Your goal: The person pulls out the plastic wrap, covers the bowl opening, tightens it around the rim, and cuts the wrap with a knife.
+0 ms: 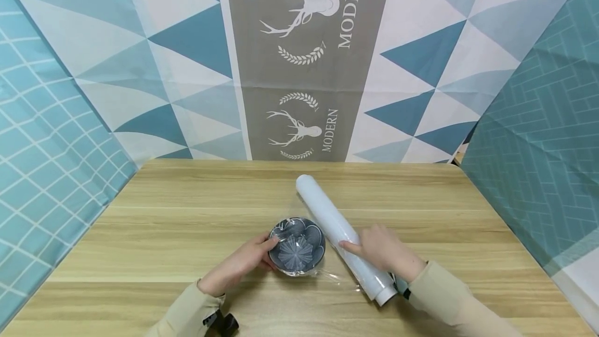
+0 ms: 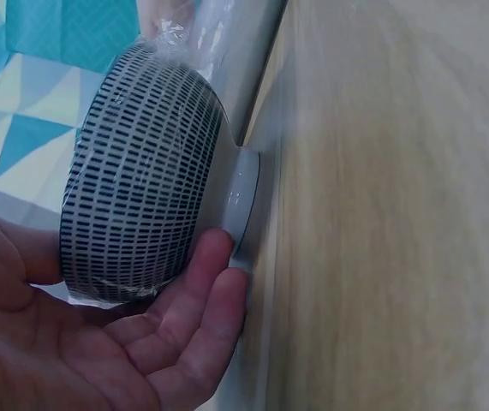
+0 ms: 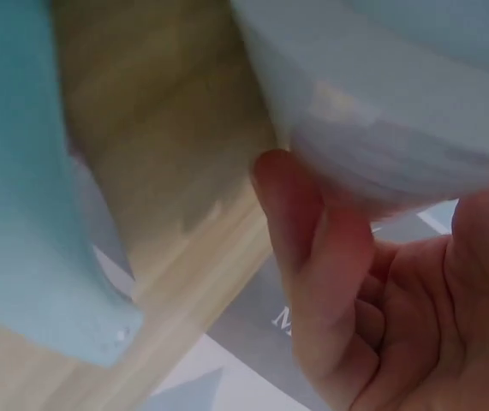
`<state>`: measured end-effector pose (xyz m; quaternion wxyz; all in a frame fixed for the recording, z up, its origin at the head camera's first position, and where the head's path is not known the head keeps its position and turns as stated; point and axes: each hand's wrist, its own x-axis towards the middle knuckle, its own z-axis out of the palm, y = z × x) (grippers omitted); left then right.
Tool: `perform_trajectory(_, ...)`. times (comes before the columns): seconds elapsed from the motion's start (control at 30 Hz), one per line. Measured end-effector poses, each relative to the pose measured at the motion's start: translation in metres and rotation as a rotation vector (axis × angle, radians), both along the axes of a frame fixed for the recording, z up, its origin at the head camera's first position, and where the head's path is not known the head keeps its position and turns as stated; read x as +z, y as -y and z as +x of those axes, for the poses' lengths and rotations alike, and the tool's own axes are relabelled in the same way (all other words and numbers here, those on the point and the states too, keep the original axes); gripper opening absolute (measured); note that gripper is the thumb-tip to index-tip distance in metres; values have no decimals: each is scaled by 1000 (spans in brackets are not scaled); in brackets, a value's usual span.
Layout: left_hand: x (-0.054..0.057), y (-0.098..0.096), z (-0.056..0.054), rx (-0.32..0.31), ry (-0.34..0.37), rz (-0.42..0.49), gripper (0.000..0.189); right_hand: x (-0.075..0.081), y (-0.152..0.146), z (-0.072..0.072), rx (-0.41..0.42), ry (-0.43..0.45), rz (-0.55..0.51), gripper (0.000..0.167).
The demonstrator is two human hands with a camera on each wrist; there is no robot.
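My left hand [image 1: 250, 260] grips a dark blue patterned bowl [image 1: 296, 255] by its left side, the thumb at the rim and the fingers underneath by the foot. Clear cling film [image 2: 172, 38] lies over the bowl and bunches at its far side in the left wrist view. To the right, a roll of cling film [image 1: 329, 217] slants across the table. My right hand [image 1: 381, 249] holds the roll near its lower end, with the thumb on top. In the right wrist view its fingers [image 3: 338, 274] curl under the roll [image 3: 381, 111].
The wooden table [image 1: 187, 212] runs back to a patterned cloth [image 1: 290, 72], with tiled-print cloths at both sides. A smooth pale teal object [image 3: 38, 214] fills the left of the right wrist view. A strip of film [image 1: 334, 276] stretches between bowl and roll.
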<state>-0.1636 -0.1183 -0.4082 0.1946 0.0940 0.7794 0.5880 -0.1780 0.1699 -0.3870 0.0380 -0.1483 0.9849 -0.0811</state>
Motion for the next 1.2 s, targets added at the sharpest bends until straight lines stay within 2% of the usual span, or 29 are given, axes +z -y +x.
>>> perform_trajectory(0.2, -1, 1, -7, 14, -21, -6, 61, -2, 4, 15, -66, -13, -55, 54)
perform_trajectory(0.43, 1, 0, -9, 65, -14, -61, 51, -4, 8, 31, -179, 123, -200, 56)
perform_trajectory(0.53, 2, -1, -9, 90, -15, -73, 49, -4, 9, 35, -212, 154, -243, 56)
perform_trajectory(0.77, -1, -2, -14, 142, -27, -101, 47, -7, 12, 43, -244, 157, -284, 58)
perform_trajectory(0.97, 0, -2, -17, 142, -66, -147, 46, -9, 15, 51, -265, 166, -315, 62)
perform_trajectory(1.2, -2, -1, -20, 139, -63, -181, 48, -12, 16, 59, -306, 185, -374, 60)
